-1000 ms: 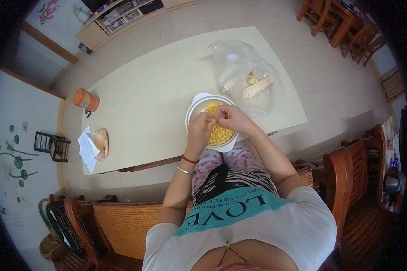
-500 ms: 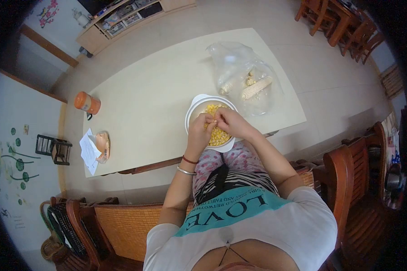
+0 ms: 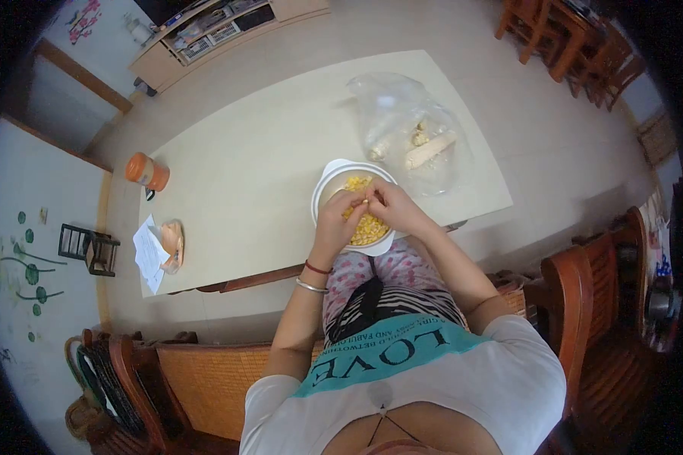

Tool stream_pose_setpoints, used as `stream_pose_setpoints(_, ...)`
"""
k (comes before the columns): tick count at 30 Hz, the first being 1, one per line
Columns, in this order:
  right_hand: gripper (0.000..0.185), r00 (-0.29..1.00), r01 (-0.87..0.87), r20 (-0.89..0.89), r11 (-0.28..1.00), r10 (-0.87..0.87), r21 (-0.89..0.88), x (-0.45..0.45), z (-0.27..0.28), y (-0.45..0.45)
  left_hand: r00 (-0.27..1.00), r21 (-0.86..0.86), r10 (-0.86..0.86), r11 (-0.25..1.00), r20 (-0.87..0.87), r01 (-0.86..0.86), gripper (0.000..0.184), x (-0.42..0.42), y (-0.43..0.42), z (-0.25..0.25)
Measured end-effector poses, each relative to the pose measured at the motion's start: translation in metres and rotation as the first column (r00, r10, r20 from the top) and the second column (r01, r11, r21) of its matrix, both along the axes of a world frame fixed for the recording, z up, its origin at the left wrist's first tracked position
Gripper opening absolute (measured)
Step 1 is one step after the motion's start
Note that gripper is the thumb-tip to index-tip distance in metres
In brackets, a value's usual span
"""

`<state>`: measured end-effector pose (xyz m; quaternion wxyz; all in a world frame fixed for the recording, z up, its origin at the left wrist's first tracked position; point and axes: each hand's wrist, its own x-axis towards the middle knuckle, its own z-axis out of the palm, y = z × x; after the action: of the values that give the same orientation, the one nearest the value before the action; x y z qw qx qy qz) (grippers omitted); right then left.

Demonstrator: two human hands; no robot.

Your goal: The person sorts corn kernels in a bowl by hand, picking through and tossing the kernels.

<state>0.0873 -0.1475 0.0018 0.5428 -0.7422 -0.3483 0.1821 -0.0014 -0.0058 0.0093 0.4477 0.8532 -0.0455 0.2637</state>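
My left hand (image 3: 343, 214) and my right hand (image 3: 393, 206) meet fingertip to fingertip above a white bowl (image 3: 316, 199) with side handles. Both are closed in a pinch around a small pale-yellow bit that looks like a corn kernel (image 3: 366, 201). Loose yellow corn kernels (image 3: 368, 230) lie in the bowl under my fingers, partly hidden by my hands. The bowl sits at the table's near edge, by my lap. To its right, a clear plastic bag (image 3: 391, 98) lies with a stripped corn cob (image 3: 430, 151) and smaller cob pieces (image 3: 379, 149) on it.
The pale table (image 3: 243, 167) carries an orange canister (image 3: 147, 172), papers (image 3: 150, 254) and a clear-wrapped package (image 3: 172, 246) at its left end. A wooden bench (image 3: 212, 379) is behind me, a wooden chair (image 3: 577, 303) to my right. A low cabinet (image 3: 159, 64) stands across the floor.
My fingertips have shifted slightly and stay together over the bowl. A small pale bit now shows between them. The bowl, bag and cobs have not moved.
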Motion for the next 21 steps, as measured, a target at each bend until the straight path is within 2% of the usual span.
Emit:
stream_pose_setpoints(5,0.012,1.000,0.029,-0.002,0.999,-0.029,0.022,-0.002,-0.003,0.004,0.999,0.003,0.007,1.000,-0.047,-0.007,0.008,-0.001,0.001,0.000)
stream_pose_setpoints(7,0.011,0.999,0.046,0.019,0.995,-0.047,0.085,-0.001,-0.006,0.002,0.994,0.002,0.101,0.995,-0.032,-0.101,0.009,0.000,0.000,-0.004)
stream_pose_setpoints(10,0.010,0.961,0.262,-0.163,0.923,-0.223,0.284,0.014,-0.011,-0.015,0.977,-0.065,0.212,0.975,-0.036,-0.214,0.010,0.001,0.002,-0.009)
stream_pose_setpoints(11,0.013,0.942,0.325,-0.168,0.911,-0.289,0.253,0.028,-0.014,-0.026,0.969,-0.099,0.242,0.964,-0.043,-0.245,0.010,0.001,0.003,-0.009)
stream_pose_setpoints(12,0.017,0.919,0.387,-0.171,0.895,-0.355,0.221,0.044,-0.016,-0.037,0.969,0.005,0.247,0.969,-0.025,-0.247,0.010,0.001,0.005,-0.008)
stream_pose_setpoints(14,0.016,0.869,0.495,-0.031,0.868,-0.494,0.040,0.064,-0.004,-0.055,0.969,0.206,0.246,0.948,0.014,-0.243,0.011,0.005,0.015,-0.005)
stream_pose_setpoints(17,0.024,0.788,0.601,0.297,0.778,-0.539,-0.183,0.099,-0.022,-0.070,0.982,0.437,0.183,0.881,0.041,-0.182,0.014,0.019,0.034,-0.007)
stream_pose_setpoints(20,0.021,0.745,0.657,0.442,0.664,-0.499,-0.357,0.103,-0.008,-0.066,0.982,0.280,0.188,0.942,0.023,-0.187,0.016,0.027,0.040,-0.008)
stream_pose_setpoints(21,0.020,0.715,0.683,0.479,0.655,-0.509,-0.322,0.103,-0.009,-0.064,0.980,0.226,0.201,0.954,0.014,-0.199,0.017,0.029,0.041,-0.009)
